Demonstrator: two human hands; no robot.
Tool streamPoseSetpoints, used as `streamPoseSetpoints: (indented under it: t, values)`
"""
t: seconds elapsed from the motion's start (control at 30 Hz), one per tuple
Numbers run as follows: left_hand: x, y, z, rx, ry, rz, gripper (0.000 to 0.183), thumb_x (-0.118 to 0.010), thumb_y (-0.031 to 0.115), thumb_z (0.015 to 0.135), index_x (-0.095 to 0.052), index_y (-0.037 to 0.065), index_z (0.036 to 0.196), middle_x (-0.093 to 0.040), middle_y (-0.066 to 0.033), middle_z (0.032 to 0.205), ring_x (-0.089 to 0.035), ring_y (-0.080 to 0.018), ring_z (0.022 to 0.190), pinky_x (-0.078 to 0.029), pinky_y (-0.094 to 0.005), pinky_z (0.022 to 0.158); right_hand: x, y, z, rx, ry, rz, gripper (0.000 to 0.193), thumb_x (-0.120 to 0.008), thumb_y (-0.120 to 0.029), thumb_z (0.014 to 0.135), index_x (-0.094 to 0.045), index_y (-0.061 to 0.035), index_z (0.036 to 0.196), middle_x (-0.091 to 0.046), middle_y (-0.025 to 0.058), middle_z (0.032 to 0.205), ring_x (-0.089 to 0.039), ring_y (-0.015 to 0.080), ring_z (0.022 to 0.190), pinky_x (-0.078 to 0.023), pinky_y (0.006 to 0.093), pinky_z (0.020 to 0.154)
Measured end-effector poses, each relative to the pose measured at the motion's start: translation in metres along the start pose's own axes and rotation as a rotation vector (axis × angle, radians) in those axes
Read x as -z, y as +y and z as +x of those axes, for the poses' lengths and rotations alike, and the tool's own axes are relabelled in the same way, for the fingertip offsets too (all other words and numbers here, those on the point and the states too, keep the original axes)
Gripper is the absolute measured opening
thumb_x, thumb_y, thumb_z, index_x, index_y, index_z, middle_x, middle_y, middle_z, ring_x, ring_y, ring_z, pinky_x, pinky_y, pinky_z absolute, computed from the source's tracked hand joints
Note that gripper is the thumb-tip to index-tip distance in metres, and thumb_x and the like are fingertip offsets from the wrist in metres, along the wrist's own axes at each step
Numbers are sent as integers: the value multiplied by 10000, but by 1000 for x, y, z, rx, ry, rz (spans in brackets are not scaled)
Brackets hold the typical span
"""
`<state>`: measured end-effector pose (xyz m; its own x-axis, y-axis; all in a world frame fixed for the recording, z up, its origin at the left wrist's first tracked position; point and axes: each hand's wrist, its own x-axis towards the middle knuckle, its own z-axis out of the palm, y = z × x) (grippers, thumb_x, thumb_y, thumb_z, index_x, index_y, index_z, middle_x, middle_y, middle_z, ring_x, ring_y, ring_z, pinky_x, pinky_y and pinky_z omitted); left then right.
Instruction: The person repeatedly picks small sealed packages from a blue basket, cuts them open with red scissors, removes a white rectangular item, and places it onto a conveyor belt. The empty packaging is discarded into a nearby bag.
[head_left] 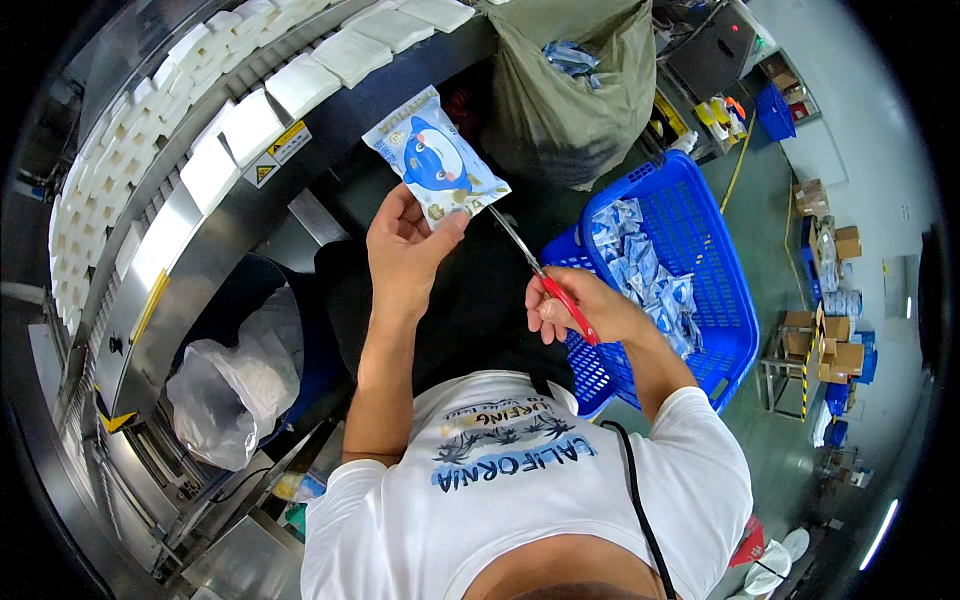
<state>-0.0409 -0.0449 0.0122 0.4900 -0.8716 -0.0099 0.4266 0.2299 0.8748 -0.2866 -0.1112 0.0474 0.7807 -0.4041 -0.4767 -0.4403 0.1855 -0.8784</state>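
Note:
My left hand [400, 250] pinches the lower edge of a light-blue plastic packet [430, 155] between thumb and fingers and holds it up. A blue cartoon animal is printed on its front. In my right hand [595, 300] is a pair of scissors [564, 303] with red handles, my fingers closed round them. The blades point up and left to the packet's lower right corner; whether they touch or cut it I cannot tell. Right of my right hand stands a blue plastic basket [738, 315] with many similar small packets [640, 262] inside.
A large olive sack [560, 120] with blue packets stands ahead. A conveyor machine curves along the left, carrying rows of white folded pads [300, 85]. Below it, a clear plastic bag [235, 395] lines a dark bin. Cardboard boxes [840, 358] are stacked far right.

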Motion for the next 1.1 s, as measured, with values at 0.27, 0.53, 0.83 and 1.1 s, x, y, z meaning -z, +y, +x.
streamPoseSetpoints:
  t: [0.27, 0.53, 0.83, 1.1]
  values:
    - [-2, 3, -3, 3, 3, 54, 497, -842, 77, 844, -628, -31, 1279, -720, -85, 1094, -672, -126, 924, -549, -273, 785, -1, -7, 0, -123, -22, 38, 261, -619, -280, 1046, -611, -27, 984, -709, 80, 826, -697, 134, 655, -525, 240, 547]
    - [20, -5, -2, 354, -34, -62, 375, -805, 45, 876, -659, -25, 1215, -734, -74, 1072, -678, -116, 868, -565, -254, 764, 8, -29, 5, 304, 474, -647, 431, -906, -164, 754, -636, -20, 1057, -720, 91, 1016, -684, 205, 845, -543, 345, 758]
    - [51, -37, -23, 642, -205, -246, 430, -785, 155, 928, -610, -80, 1243, -686, -115, 1064, -678, -155, 886, -571, -255, 785, 18, -25, 67, 911, 224, -963, 358, -737, 43, 649, -664, -49, 988, -685, 95, 985, -664, 317, 908, -537, 380, 773]
    - [36, -5, -29, -328, -207, 610, 185, -797, 98, 867, -744, -30, 989, -727, -115, 1006, -687, -200, 944, -541, -325, 833, 1, -48, 78, 570, 171, -422, 240, -627, 152, 658, -584, 10, 846, -682, 115, 877, -702, 224, 810, -530, 342, 679]
